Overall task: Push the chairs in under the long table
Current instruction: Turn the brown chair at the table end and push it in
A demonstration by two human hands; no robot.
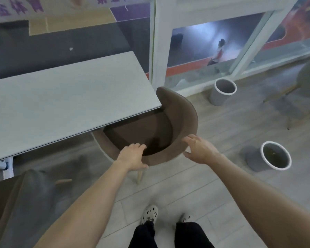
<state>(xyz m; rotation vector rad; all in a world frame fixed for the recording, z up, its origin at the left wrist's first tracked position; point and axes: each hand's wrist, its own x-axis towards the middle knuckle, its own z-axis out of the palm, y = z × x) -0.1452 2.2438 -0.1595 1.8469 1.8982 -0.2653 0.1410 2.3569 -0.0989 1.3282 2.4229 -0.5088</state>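
Currently the brown chair [179, 111] stands at the right end of the long table [64, 97], its seat partly under the tabletop's near right corner, with the curved backrest wrapping round outside that corner. The front of the seat is hidden beneath the table edge; the rear of the seat and the whole backrest rim remain in view.

Left hand [132, 155]: on the backrest rim at its near side, fingers curled over the top edge towards the seat, thumb on the outer face. Grip is closed on the chair back.

Right hand [198, 148]: fingers spread and apart, held just beside the right part of the rim. Whether it touches the rim cannot be told; it is not clamped on anything.

One pale wooden chair leg [140, 175] shows below the left hand, resting on the grey plank floor [213, 185].

A second chair [23, 203] shows at lower left, near the table's near long edge; only part of it is in view and blurred.

Two grey bins with white rims stand on the floor right of the table: the far bin [222, 91] near the glass partition [213, 47], the near bin [272, 156] well right of the right hand.

The person's white shoes [149, 214] and dark trousers appear at the bottom edge.
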